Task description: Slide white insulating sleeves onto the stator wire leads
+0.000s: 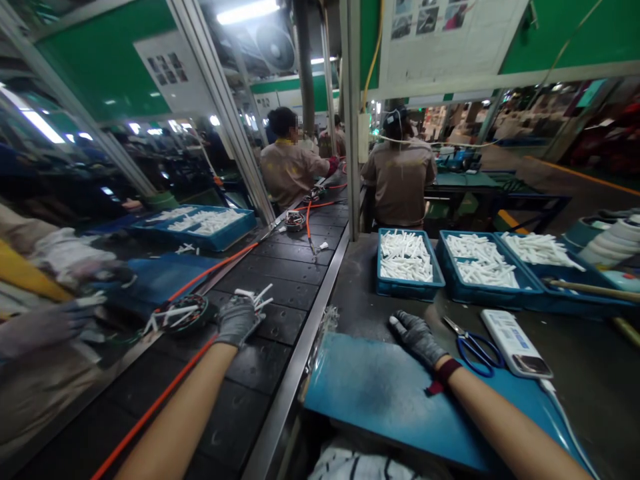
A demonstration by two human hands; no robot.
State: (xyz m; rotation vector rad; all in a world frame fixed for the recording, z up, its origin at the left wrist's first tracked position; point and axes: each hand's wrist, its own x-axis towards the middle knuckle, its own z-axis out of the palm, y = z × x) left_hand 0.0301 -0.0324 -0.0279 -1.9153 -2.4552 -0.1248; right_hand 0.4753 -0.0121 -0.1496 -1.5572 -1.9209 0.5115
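Observation:
My left hand (237,321), in a grey glove, reaches over the black conveyor. Its fingers curl round a part with thin white tubes (261,297) sticking out past them; the hand hides the rest. Just left of it on the belt sits a round wire-wound coil (186,312) with white tubes and an orange cable (187,367). Also gloved, my right hand (417,339) lies with fingers stretched forward at the far edge of the blue mat (365,380), holding nothing visible. Blue-handled scissors (477,350) lie right of it, beside a white phone-like device (516,341) with a cable.
Blue trays (410,288) of white tubes stand behind my right hand. A metal rail (300,373) edges the conveyor (255,363). At left, a co-worker's gloved hands (50,327) are near another tray (215,241). More coils (295,221) lie farther along the belt, near seated people.

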